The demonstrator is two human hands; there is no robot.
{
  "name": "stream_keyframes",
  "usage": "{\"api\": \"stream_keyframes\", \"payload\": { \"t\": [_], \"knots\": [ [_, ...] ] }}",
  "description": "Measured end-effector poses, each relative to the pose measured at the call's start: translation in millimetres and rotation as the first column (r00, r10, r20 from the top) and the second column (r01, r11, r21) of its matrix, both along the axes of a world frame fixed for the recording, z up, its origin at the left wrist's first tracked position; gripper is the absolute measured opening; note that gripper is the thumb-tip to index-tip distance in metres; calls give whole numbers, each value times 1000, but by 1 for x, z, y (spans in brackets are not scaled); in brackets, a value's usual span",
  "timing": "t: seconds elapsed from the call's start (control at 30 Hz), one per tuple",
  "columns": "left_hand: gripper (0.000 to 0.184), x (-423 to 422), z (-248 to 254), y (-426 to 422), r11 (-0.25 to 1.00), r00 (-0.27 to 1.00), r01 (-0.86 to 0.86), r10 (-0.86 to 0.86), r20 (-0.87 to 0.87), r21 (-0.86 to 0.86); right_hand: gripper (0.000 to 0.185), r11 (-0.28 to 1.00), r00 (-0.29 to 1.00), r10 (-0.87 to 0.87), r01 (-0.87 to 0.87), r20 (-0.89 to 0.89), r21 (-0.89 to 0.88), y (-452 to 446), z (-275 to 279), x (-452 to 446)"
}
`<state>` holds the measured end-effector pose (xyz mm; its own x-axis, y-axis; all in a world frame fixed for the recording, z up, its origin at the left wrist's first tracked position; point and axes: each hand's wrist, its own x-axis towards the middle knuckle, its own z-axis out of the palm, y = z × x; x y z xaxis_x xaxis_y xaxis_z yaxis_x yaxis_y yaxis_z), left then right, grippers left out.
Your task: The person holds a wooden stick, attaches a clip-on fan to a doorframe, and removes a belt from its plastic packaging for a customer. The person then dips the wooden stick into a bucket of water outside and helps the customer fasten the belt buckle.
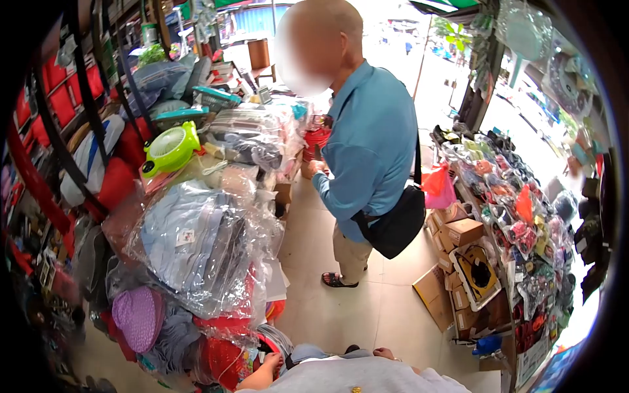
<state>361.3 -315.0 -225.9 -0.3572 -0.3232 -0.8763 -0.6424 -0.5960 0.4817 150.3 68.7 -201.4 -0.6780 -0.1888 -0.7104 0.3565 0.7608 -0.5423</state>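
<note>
My left hand [272, 359] is low in the head view, beside a red patterned package [223, 361] and a round red-rimmed item [267, 342]. Its fingers look curled in; whether anything is in them is too small to make out. Only a small part of my right hand [384, 354] shows, by my lap at the bottom edge, with its fingers hidden. Left of my left hand lie a purple dotted cap [137, 319] and grey-blue cloth [171, 347]. Clear bags of folded light blue shirts [180, 229] are piled just beyond.
A person in a blue shirt [373, 144] stands ahead with a black shoulder bag [393, 223]. A lime-green fan [171, 149] sits on the left pile. Cardboard boxes [464, 231] and a rack of bagged shoes [524, 242] line the right. Tiled floor [314, 295] runs between.
</note>
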Motion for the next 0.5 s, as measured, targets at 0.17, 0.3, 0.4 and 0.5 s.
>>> {"api": "stream_keyframes", "payload": {
  "t": [0.17,0.3,0.4,0.5],
  "knots": [
    [9,-5,20,-5,997,995,64,-61,84,-33,31,999,999,-35,35,32,-19,-1,-7,3],
    [10,-7,28,-9,992,989,110,-103,109,-60,32,999,999,-40,40,-14,7,-1,-8,15],
    [11,-10,30,-10,994,988,112,-109,113,-18,32,1000,1000,-25,25,5,-4,2,-18,16],
    [10,-12,32,-3,998,992,56,-52,115,-33,32,999,998,-55,55,10,4,5,-19,23]
  ]
}}
